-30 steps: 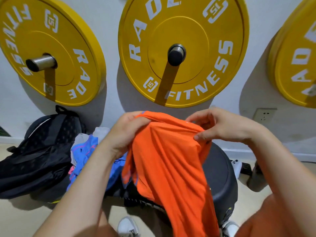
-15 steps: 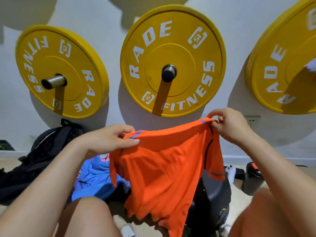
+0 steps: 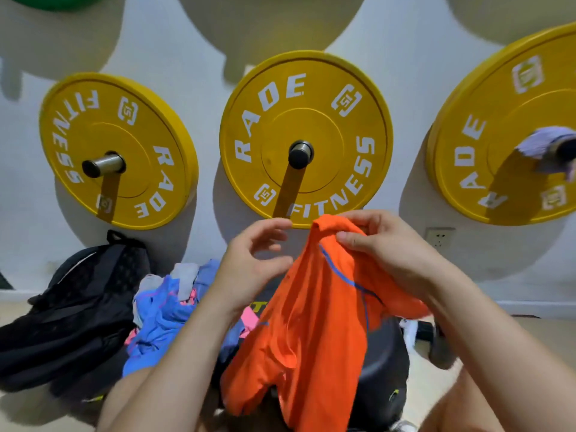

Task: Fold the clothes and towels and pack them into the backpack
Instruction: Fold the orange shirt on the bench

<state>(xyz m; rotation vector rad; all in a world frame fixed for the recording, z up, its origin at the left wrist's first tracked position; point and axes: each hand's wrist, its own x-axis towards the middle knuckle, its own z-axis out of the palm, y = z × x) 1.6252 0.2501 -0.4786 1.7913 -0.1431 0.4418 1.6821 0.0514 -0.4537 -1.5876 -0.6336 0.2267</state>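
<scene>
Orange shirt (image 3: 311, 322) held up above the clothes pile (image 3: 165, 313)
Right hand (image 3: 389, 254) pinches its top edge; left hand (image 3: 252, 266) beside it, fingers loosely spread, holding nothing

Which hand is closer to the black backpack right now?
Left. The left hand is up between the backpack and the orange shirt; the right hand is farther right, gripping the shirt's top.

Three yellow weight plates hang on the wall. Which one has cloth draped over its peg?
The rightmost plate; a lilac cloth covers its peg, the others' pegs are bare.
</scene>
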